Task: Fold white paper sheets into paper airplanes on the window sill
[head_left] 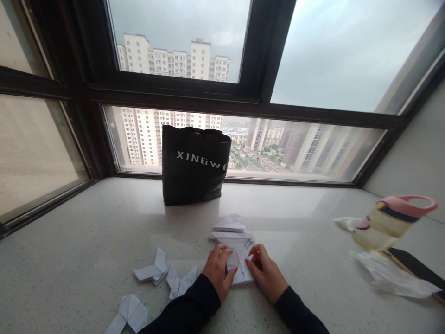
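A partly folded white sheet of paper (240, 265) lies flat on the counter in front of me, with creased flaps along its middle. My left hand (217, 269) holds its left side, the thumb and curled fingertips pressing on the paper. At the right edge, my right hand (267, 272) grips the same paper with bent fingers and thumb. Just beyond it sit folded paper pieces (232, 232), close to its far edge. To the left are more paper shapes: one winged piece (153, 268), another (181, 281) partly behind my left sleeve, and a third (130, 311) nearer me.
A black bag (194, 167) with white letters stands by the window. On the right are a water bottle (389, 222) with a pink lid, crumpled white tissue (394, 274) and a dark flat object (417, 266). The pale speckled counter (299, 222) ends at the window frame.
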Demonstrator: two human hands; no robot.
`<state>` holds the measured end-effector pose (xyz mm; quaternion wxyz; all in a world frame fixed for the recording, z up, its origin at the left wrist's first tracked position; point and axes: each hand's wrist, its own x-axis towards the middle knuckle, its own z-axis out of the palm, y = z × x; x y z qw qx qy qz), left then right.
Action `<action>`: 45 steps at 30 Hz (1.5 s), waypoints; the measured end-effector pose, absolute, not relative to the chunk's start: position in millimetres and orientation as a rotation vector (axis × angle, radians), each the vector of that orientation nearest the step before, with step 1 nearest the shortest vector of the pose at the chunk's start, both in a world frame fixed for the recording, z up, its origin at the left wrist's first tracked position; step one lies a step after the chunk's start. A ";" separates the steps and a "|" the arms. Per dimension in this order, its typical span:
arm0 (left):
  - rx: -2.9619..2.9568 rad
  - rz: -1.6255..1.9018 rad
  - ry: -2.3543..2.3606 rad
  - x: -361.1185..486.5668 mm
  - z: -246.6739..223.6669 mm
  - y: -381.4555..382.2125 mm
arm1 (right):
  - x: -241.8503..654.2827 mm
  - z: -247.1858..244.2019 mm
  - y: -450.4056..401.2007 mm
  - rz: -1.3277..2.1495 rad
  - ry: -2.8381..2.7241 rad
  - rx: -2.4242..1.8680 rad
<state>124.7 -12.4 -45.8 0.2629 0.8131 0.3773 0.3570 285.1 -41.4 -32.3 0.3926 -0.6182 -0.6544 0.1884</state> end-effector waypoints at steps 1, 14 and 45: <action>2.220 0.937 1.040 123.3 -43.5 -14.2 | 285.0 -32.4 -41.6 0.480 -1.659 -1.565; 2.484 0.559 1.319 116.1 -17.0 -28.9 | 282.1 -37.3 -42.7 0.316 -1.756 -1.634; 2.552 0.492 1.263 113.5 -18.6 -27.1 | 300.2 -23.9 -44.9 0.364 -2.000 -1.652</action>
